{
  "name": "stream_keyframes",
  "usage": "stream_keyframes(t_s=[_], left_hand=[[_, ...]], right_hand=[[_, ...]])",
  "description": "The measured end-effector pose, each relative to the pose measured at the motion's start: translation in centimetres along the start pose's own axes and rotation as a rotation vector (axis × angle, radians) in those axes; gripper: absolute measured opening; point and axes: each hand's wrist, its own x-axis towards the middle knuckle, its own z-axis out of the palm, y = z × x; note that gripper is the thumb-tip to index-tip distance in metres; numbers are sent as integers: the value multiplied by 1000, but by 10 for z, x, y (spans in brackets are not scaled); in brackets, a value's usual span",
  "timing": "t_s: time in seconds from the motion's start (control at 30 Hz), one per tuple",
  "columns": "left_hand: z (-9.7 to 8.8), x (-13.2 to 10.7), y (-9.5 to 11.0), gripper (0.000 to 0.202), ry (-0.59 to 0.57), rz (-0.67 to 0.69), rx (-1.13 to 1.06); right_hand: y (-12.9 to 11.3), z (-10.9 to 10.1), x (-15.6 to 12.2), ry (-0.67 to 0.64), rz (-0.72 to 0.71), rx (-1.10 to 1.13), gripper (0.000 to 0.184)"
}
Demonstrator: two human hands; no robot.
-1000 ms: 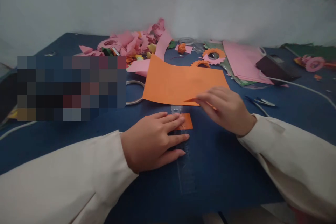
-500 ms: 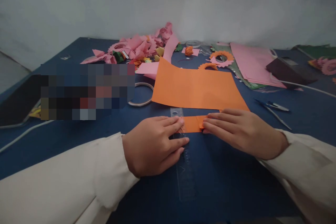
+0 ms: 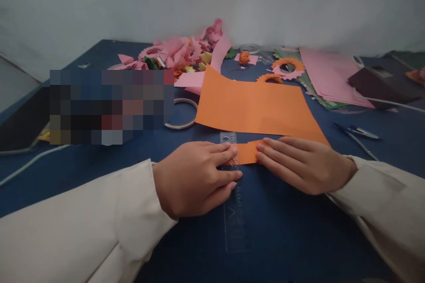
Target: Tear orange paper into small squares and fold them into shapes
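Observation:
My left hand (image 3: 195, 176) lies flat with fingers stretched out, pressing on a clear plastic ruler (image 3: 235, 221) and the left end of a small orange paper strip (image 3: 246, 152). My right hand (image 3: 300, 163) lies flat too, its fingertips on the right end of the same strip. The ruler runs away from me under the strip. A large orange paper sheet (image 3: 255, 106) lies just beyond both hands on the blue table (image 3: 292, 239).
A heap of pink paper scraps (image 3: 175, 55) lies at the back left. Pink sheets (image 3: 328, 75), orange cut flower rings (image 3: 283, 66), a dark box (image 3: 378, 82) and small snips (image 3: 360, 131) are at the right. A tape ring (image 3: 182, 115) and white cable (image 3: 26, 163) lie left.
My right hand came down from the large sheet's edge onto the strip's right end and now rests flat. The left hand stayed on the ruler. The view shifted slightly.

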Motion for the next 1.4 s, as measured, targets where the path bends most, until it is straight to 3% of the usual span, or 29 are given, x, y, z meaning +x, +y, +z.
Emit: stream_keyframes(t_s=[0.13,0.53,0.87,1.4], left_hand=[[0,0,2,30,7,-7,11],[6,-5,-3,27,44,-31,-24],[7,-5,-1,29,35,-66,12],[10,-4,3,27,112,-71,49]], right_hand=[[2,5,2,19,131,107,22],[0,7,2,43,98,154,25],[-6,15,-2,81,180,203,25],[3,13,3,96,167,236,22]])
